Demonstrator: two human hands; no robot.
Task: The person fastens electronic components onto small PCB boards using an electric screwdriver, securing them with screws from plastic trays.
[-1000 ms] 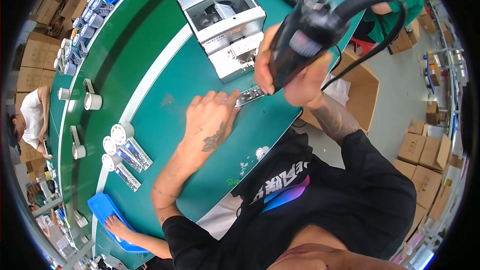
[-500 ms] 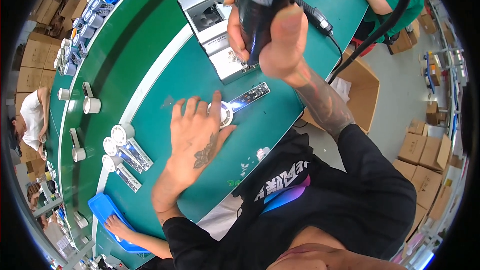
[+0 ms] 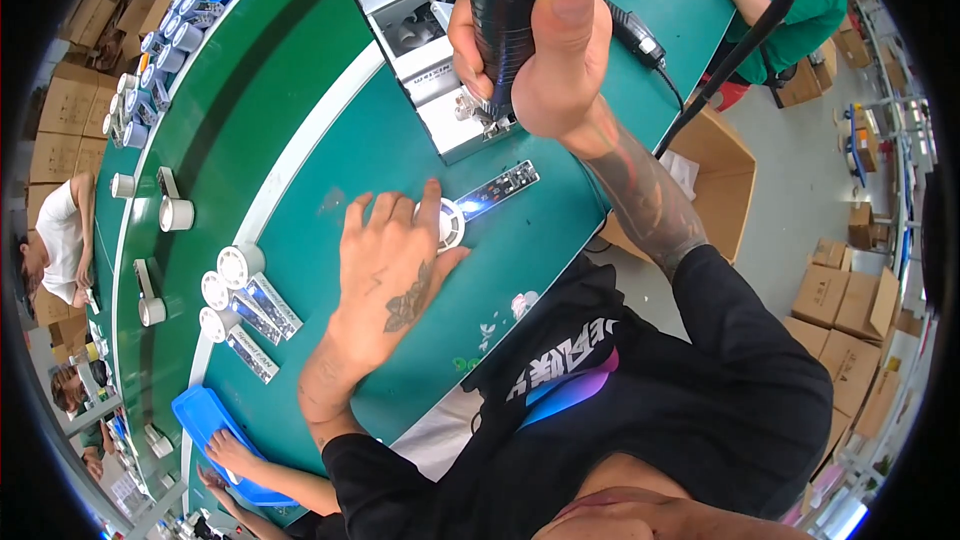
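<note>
My right hand (image 3: 562,65) grips a thick black electric screwdriver (image 3: 503,15) upright, its lower end at the front of a silver-grey screw feeder (image 3: 435,85). The exact tip is partly hidden by my fingers. My left hand (image 3: 385,265) lies over a small fan unit (image 3: 453,225) on the green table, index finger and thumb around its round white housing and the other fingers stretched out. From the housing, a narrow strip with a circuit board (image 3: 500,190) points away to the right, lit blue near the housing. Left of that hand lie several similar white fans (image 3: 240,265).
More fan units (image 3: 176,214) sit on the curved green belt beyond a white rail (image 3: 300,155). A co-worker's hand (image 3: 232,452) reaches into a blue tray (image 3: 200,410) at lower left. A second black tool (image 3: 637,37) lies behind my right hand; a black cable (image 3: 745,70) hangs right.
My right hand and the screwdriver have shifted slightly left and up at the feeder. My left hand stays on the fan. Units on the belt have shifted slightly; another co-worker's hand shows at lower left.
</note>
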